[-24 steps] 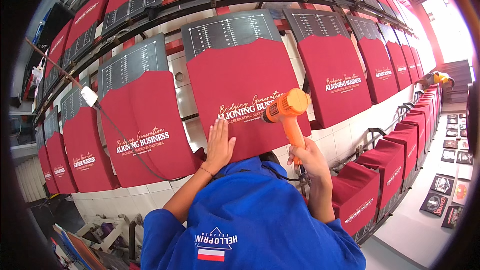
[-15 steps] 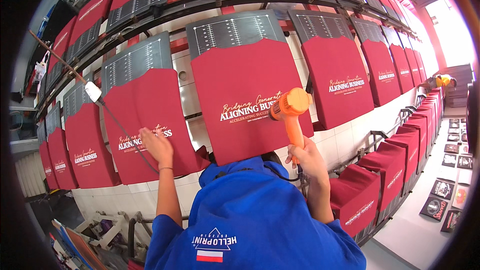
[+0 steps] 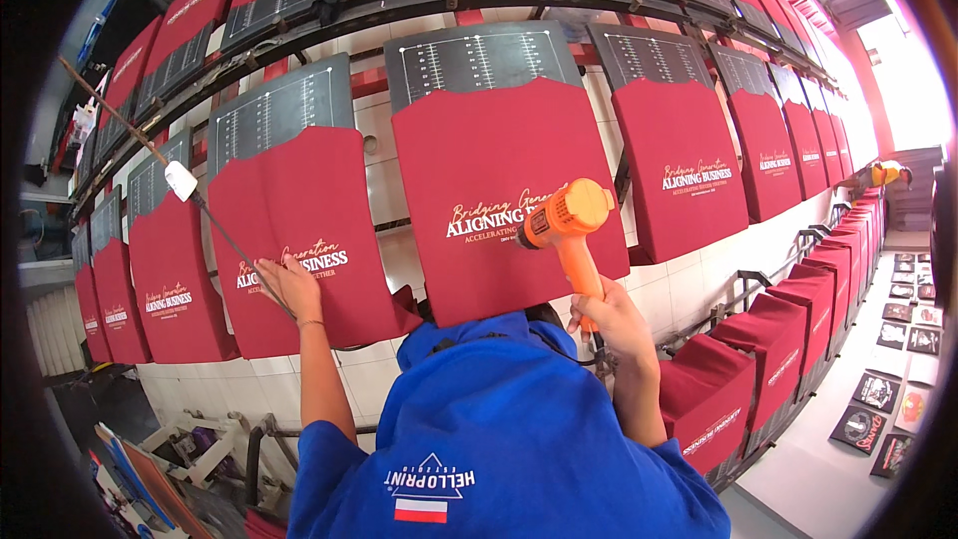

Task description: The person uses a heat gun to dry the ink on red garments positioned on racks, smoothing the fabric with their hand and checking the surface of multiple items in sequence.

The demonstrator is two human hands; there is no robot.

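My right hand (image 3: pixel 617 321) is closed around the handle of an orange heat gun (image 3: pixel 577 225). Its nozzle points left, above the printed lettering on a dark red shirt panel (image 3: pixel 499 150) laid over a black board (image 3: pixel 484 55). My left hand (image 3: pixel 289 286) has its fingers stretched out over the print of the neighbouring red panel (image 3: pixel 299 190) on the left. A dark cable (image 3: pixel 235 240) runs down past that hand; whether the hand touches the cable or the cloth, I cannot tell. The cable hangs from a rod with a white wrapped joint (image 3: pixel 180 181).
More red panels on black boards (image 3: pixel 689 160) stand in rows left, right and beyond a dark rail (image 3: pixel 429 0). Another red-covered row (image 3: pixel 704 394) lies at my right. A person in yellow (image 3: pixel 883 175) bends at the far right. Printed samples (image 3: pixel 878 389) lie along the right side.
My left hand has moved a little left and lower over the left panel's print. The heat gun has shifted slightly left, its nozzle still over the middle panel.
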